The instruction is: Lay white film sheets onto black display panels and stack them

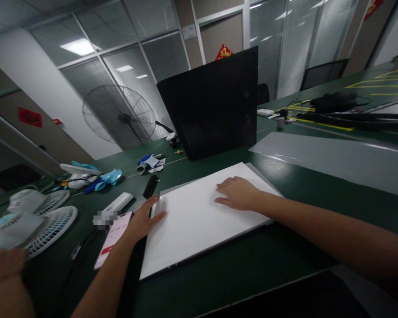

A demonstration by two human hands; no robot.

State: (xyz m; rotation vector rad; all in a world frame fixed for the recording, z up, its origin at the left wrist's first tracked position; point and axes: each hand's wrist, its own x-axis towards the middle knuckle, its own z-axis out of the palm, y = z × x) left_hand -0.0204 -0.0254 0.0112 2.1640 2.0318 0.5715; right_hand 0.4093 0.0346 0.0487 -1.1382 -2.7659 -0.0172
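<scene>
hands (146, 219) (238, 193) touch white paper (192, 225); red sign (224, 52) gold-lettered

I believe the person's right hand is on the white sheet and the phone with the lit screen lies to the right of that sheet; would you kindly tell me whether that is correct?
Not quite: the phone with the lit screen lies to the left of the white sheet, as the head view shows. The right hand is on the sheet, as you say.
</scene>
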